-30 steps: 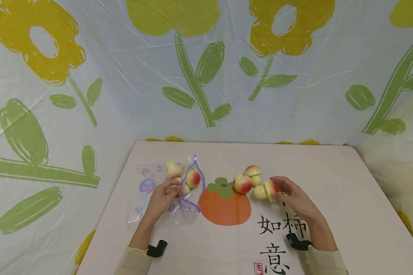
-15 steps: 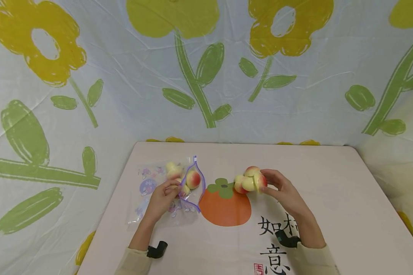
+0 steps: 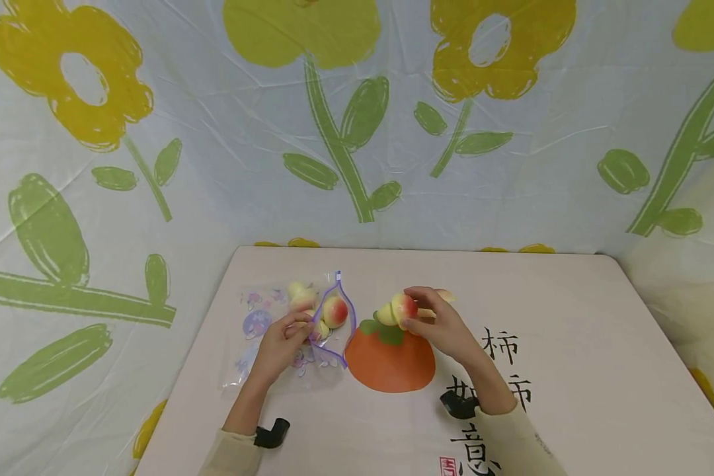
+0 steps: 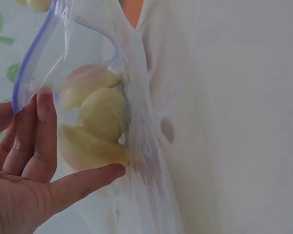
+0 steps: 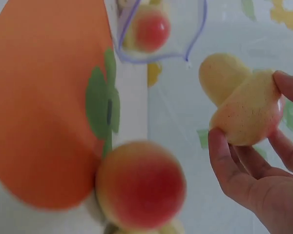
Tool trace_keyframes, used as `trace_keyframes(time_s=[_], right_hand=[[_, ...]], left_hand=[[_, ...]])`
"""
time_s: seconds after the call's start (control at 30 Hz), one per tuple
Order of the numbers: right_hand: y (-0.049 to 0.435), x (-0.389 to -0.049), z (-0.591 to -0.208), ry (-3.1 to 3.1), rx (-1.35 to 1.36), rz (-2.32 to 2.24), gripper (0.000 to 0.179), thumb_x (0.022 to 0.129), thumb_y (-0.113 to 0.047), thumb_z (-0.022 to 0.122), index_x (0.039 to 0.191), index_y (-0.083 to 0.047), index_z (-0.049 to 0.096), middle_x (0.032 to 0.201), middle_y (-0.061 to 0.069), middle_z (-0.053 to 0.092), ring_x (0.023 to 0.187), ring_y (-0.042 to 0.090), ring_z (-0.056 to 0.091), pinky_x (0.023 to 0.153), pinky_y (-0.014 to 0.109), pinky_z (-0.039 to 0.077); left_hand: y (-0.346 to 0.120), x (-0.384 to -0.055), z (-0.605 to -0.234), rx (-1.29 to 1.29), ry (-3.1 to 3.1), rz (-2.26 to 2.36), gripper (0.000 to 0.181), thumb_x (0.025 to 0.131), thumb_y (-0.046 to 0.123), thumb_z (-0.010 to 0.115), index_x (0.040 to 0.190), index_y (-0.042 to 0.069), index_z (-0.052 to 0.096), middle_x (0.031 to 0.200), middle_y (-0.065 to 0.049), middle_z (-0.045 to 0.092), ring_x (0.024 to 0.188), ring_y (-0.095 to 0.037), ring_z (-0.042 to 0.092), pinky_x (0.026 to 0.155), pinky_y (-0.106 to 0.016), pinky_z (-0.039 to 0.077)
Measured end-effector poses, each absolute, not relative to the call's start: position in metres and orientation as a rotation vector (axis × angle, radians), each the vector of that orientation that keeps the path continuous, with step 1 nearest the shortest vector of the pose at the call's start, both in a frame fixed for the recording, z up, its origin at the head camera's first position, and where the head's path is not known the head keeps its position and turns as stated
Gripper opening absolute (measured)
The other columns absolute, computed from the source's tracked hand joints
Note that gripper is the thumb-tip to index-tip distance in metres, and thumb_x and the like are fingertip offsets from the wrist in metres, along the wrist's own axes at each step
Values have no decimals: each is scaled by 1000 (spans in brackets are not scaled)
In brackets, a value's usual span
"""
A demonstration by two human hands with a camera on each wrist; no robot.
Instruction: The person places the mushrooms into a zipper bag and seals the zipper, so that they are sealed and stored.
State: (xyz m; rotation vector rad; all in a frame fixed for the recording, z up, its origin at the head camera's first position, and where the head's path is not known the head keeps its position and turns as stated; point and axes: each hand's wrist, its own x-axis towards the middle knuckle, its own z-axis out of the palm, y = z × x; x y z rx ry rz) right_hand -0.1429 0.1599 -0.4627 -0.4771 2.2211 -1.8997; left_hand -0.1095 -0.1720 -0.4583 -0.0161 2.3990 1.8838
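My right hand (image 3: 446,337) holds a toy mushroom (image 3: 403,309) with a red-and-yellow cap and pale stem. It grips the cap's edge, and the stem points left towards the bag. A clear zip bag (image 3: 252,350) with a purple-edged mouth lies at the left, its mouth spread apart. At that mouth my left hand (image 3: 282,344) grips the purple edge. Several more toy mushrooms (image 4: 102,112) show through the plastic. Beneath the right hand in its wrist view, another toy mushroom (image 5: 141,185) stays on the table; the hand mostly hides it in the head view.
The pale table cover (image 3: 571,330) bears a printed orange persimmon (image 3: 389,363) and black characters (image 3: 500,344). Behind the table hangs a white cloth (image 3: 214,132) with printed yellow flowers. Each wrist carries a black strap-like device (image 3: 272,433).
My right hand has carried the toy mushroom leftwards, past the others on the table, to above the persimmon's leaves. The left hand and bag have stayed in place.
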Motion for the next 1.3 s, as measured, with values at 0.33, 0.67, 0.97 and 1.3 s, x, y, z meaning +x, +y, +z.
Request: trace_keyframes(time_s=[0.33,0.67,0.97,1.3], right_hand=[[104,-158,-481,2311,-400,-1892,55,90,-14,77,137,-6,51,133,13,57,122,32,52,99,49,47],[70,-170,-509,2295,-265,-1950,53,89,-13,77,136,-4,53,131,17,58,113,38,59,96,49,49],[57,-170,-511,2307,-210,-1933,53,89,-15,78,135,-6,54,129,16,59,110,33,58,87,40,54],[51,-169,-514,2289,-217,-1931,54,87,-14,79,135,-6,54,131,16,58,112,33,58,87,40,54]], left_hand=[[-177,-117,-485,-53,2398,1900,15,99,9,65,110,-1,67,97,-18,73,89,-31,71,85,-52,54],[-182,-120,-495,-25,2444,1900,19,97,16,68,113,5,69,91,-10,75,81,-24,73,80,-47,56],[-184,-119,-494,2,2448,1873,20,98,16,67,114,5,69,85,-10,75,81,-24,72,83,-51,55],[-176,-110,-465,11,2413,1864,19,99,6,63,114,-4,67,86,-17,74,82,-25,73,85,-56,52]])
